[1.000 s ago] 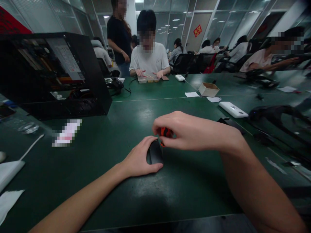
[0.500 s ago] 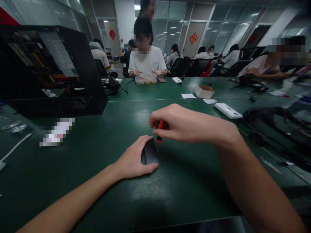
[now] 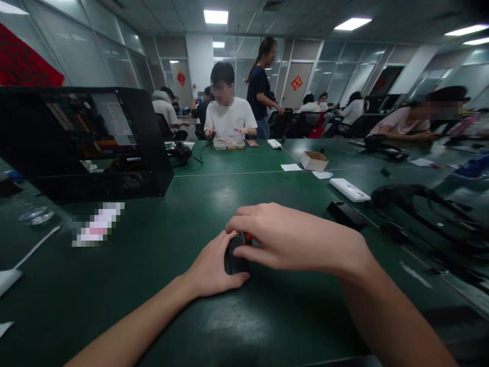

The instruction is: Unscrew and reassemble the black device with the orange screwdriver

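Note:
A small dark grey, flat-sided object [image 3: 237, 263] stands on the green table, and its exact kind I cannot make out. My left hand [image 3: 206, 270] grips it by the ends, thumb at the near end and fingers at the far end. Over its right side bends my right hand [image 3: 284, 234], closed around a screwdriver [image 3: 249, 236]. Only a bit of the red handle shows between the fingers; the shaft and tip are hidden. The right fingertips overlap the object in view, and whether they touch it is unclear.
An open black computer case [image 3: 153, 153] stands at left. To the right lie a black box [image 3: 347, 216], a white power strip [image 3: 349, 190], a small carton [image 3: 314, 161] and black straps [image 3: 416, 196]. A person [image 3: 231, 114] sits across the table [image 3: 198, 204].
My right hand has come lower and closer to the dark object, hiding most of the screwdriver. The view has tilted upward. The standing person behind has shifted right.

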The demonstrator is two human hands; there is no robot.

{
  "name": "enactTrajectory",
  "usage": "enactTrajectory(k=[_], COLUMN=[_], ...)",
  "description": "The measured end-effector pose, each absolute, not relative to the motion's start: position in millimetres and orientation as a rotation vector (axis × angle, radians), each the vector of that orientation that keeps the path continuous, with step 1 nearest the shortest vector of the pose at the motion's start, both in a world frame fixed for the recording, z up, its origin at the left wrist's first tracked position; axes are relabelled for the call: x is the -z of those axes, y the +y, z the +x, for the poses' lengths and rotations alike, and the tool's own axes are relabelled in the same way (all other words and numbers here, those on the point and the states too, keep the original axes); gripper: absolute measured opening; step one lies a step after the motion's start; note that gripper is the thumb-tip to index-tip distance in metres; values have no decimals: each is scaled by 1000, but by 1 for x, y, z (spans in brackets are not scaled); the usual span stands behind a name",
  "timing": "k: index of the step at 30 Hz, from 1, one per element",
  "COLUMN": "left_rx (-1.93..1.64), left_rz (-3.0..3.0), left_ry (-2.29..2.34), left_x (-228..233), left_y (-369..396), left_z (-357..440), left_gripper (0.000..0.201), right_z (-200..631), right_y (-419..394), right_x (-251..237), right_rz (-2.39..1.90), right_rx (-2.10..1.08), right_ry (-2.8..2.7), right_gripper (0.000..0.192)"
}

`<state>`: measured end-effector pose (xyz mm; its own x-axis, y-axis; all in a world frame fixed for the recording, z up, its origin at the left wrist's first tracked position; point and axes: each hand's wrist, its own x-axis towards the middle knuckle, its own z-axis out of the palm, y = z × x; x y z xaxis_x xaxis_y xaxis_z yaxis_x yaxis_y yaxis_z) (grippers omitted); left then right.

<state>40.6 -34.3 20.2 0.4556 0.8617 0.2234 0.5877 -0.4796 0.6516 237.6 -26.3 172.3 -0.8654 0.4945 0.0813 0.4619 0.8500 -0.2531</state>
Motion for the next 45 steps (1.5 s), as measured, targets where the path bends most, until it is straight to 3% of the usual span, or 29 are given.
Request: enactTrajectory(k=[6, 8, 11, 17, 24, 31, 34, 38, 41, 45], left_rx=[-734, -743, -767, -769, -787, -729, -696, -570, -566, -710], left_rz=[2186, 2206, 2241, 2204, 2215, 2286, 2381, 2542, 2669, 2822], left_ry=[1267, 1239, 1208, 1233, 1198, 1306, 1362, 1403, 1401, 1209], left_x=[-21, -19, -18, -17, -17, -10, -6, -4, -8, -15], left_y=[-36, -36, -35, -35, -35, -30, -23, -12, -8, -9], left_z=[40, 39, 39, 38, 37, 28, 20, 9, 3, 2], left_gripper=[57, 56, 65, 77, 80, 81, 93, 109, 103, 79], right_z=[233, 233, 236, 243, 233, 236, 233, 233, 237, 243], right_y=[-29, -29, -29, -27, -23, -22, -21, -17, -16, -17], right_x=[-172, -173, -175, -179, -171, -173, -173, -171, -170, -168], right_rz=[-683, -701, -785, -714, -950, -749, -875, -792, -800, -1053], right_rx=[-334, -297, -227, -381, -77, -285, -206, -243, -277, -143], right_ry=[-2897, -2910, -2885, -2894, -2852, -2872, -2860, -2854, -2844, -2850], right_gripper=[29, 21, 16, 19, 18, 25, 16, 21, 23, 16])
